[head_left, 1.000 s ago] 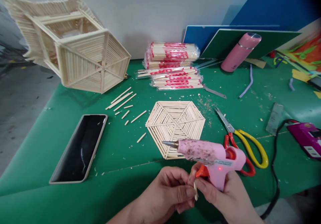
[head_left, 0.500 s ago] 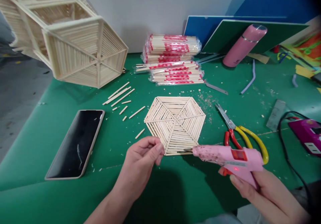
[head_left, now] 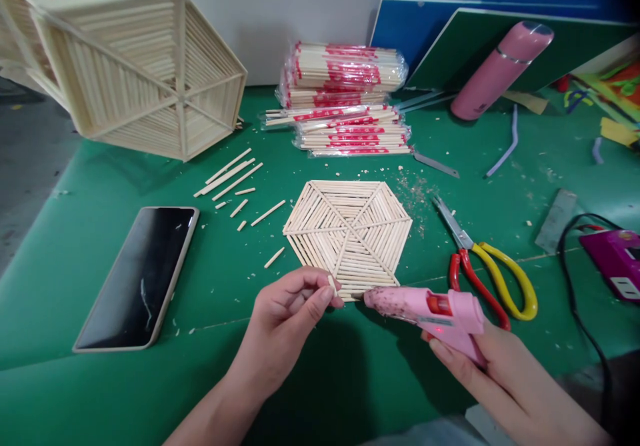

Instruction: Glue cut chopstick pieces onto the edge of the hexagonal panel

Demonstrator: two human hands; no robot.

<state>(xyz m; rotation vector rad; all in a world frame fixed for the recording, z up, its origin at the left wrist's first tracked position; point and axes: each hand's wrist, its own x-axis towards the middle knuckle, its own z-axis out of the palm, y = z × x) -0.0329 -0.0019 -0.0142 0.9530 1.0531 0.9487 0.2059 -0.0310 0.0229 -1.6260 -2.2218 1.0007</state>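
Note:
Between the thumb and forefinger of my left hand (head_left: pixel 295 319) is a short wooden stick piece (head_left: pixel 333 287), held at the near edge of a hexagonal stick panel (head_left: pixel 345 233). The panel lies flat, with spokes crossing at its centre. My right hand (head_left: pixel 493 366) is wrapped round a pink hot glue gun (head_left: pixel 425 306) whose small light glows red. Its nozzle points left, close to the stick piece and the panel's near edge. Scissors-like pliers (head_left: pixel 465 239) with red and yellow handles lie right of the panel.
Loose stick pieces (head_left: pixel 235 179) and a phone (head_left: pixel 135 279) lie to the left. Behind are a large stick-built structure (head_left: pixel 150 79), wrapped chopstick bundles (head_left: pixel 350 99), a pink bottle (head_left: pixel 503 69) and leaning boards (head_left: pixel 450 46). A purple power box (head_left: pixel 610 259) with a black cable sits right.
The glue gun has moved left, bringing its nozzle nearer my left hand. The stick piece between my left fingers now shows clearly. The camera view has shifted slightly.

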